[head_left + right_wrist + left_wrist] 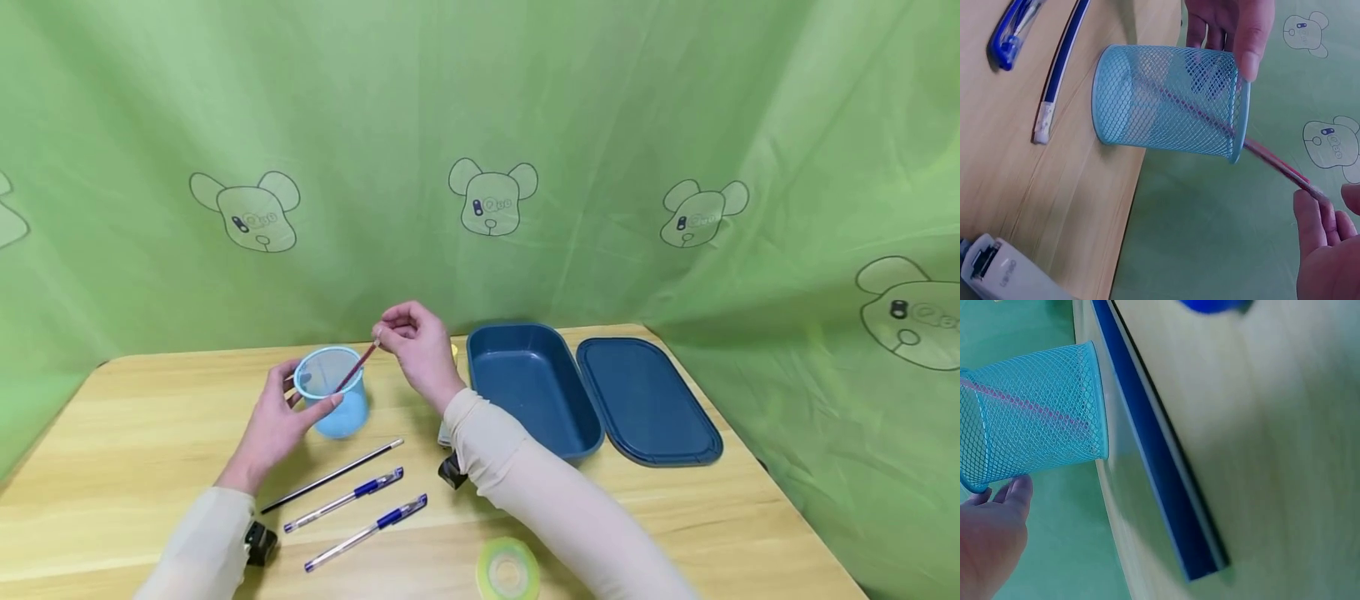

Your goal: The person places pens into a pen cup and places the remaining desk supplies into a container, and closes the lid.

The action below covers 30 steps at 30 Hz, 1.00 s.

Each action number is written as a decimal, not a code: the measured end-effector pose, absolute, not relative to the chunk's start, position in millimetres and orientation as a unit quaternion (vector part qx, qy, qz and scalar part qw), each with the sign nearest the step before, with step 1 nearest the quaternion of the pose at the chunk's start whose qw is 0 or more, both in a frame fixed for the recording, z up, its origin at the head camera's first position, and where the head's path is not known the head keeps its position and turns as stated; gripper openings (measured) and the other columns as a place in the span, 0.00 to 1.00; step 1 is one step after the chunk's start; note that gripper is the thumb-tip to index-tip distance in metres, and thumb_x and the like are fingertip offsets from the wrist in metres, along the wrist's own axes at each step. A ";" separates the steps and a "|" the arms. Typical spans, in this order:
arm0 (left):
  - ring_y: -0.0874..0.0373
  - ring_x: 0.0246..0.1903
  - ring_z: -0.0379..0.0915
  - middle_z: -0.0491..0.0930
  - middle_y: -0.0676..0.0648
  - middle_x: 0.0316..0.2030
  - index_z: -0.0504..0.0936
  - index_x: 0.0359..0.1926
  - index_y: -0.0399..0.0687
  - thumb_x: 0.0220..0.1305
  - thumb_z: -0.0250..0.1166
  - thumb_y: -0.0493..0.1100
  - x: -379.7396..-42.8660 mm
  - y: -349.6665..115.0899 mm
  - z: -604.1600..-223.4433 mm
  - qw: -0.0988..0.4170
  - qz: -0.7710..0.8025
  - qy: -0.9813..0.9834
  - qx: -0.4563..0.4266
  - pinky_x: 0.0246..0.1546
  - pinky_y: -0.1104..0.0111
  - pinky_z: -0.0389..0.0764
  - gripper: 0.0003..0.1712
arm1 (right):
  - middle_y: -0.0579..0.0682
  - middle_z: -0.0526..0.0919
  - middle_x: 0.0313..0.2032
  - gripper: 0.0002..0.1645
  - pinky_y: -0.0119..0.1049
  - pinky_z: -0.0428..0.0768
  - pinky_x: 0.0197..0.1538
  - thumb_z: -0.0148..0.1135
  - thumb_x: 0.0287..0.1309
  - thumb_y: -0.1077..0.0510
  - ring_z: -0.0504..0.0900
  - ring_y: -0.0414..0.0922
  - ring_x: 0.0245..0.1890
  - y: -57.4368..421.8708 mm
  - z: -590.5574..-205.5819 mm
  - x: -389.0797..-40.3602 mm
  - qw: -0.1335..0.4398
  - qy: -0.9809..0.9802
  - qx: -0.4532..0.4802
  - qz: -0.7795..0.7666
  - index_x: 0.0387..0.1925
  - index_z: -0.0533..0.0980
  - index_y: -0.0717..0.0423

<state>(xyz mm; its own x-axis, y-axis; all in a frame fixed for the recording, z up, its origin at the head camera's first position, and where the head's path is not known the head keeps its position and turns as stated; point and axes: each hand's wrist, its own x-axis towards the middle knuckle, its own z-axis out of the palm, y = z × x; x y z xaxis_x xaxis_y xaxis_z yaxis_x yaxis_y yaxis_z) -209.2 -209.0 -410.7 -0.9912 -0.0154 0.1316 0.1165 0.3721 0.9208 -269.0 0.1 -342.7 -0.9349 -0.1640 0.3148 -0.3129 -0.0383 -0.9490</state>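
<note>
yellow-green disc (508, 550) nearest; left fingers (322, 409) spread round blue mesh cup (341, 418), right fingers (403, 313) pinching red pencil (358, 367)

The right hand (422, 350) pinches a pencil (360, 366) (leaning into a cup (342, 419)).

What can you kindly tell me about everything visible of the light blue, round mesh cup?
The light blue, round mesh cup is open-topped, with see-through walls, probably wire, between smooth bands at rim and base. It stands upright on the pale wooden table. The person's left hand holds it near the rim. A slim dark red pencil, pinched in the right hand, slants through its mouth into it.
</note>
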 end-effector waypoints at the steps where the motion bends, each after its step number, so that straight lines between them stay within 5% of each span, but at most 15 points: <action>1: 0.36 0.68 0.50 0.55 0.30 0.68 0.46 0.73 0.32 0.57 0.74 0.52 -209.5 -208.9 -410.9 0.060 -0.560 -0.825 -0.031 0.69 0.45 0.56 0.58 | 0.61 0.81 0.40 0.14 0.36 0.84 0.45 0.66 0.59 0.69 0.82 0.51 0.40 0.9 -342.9 -269.4 0.051 -0.697 0.173 0.694 0.46 0.75 0.72; 22: 0.37 0.68 0.53 0.58 0.32 0.68 0.49 0.74 0.33 0.58 0.73 0.52 -210.3 -211.5 -411.1 0.060 -0.559 -0.826 -0.042 0.69 0.46 0.56 0.56 | 0.50 0.82 0.41 0.18 0.33 0.81 0.49 0.67 0.62 0.57 0.81 0.44 0.44 28.9 -343.6 -258.8 0.091 -0.762 0.171 0.618 0.48 0.76 0.63; 30: 0.37 0.68 0.53 0.58 0.31 0.68 0.49 0.73 0.33 0.59 0.72 0.52 -209.7 -212.2 -409.6 0.058 -0.556 -0.828 -0.046 0.69 0.46 0.55 0.55 | 0.46 0.82 0.41 0.11 0.33 0.80 0.50 0.66 0.63 0.59 0.79 0.41 0.44 49.9 -342.6 -233.6 0.079 -0.787 0.198 0.579 0.46 0.78 0.57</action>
<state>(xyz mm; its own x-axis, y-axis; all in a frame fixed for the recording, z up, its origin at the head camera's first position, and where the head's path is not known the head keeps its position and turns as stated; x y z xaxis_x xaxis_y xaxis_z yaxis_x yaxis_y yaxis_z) -209.7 -212.2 -409.6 -0.9890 0.0104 0.1475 0.1404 0.3782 0.9150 -233.6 49.9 -342.6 -0.9095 -0.2200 0.3527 -0.4021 0.2511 -0.8805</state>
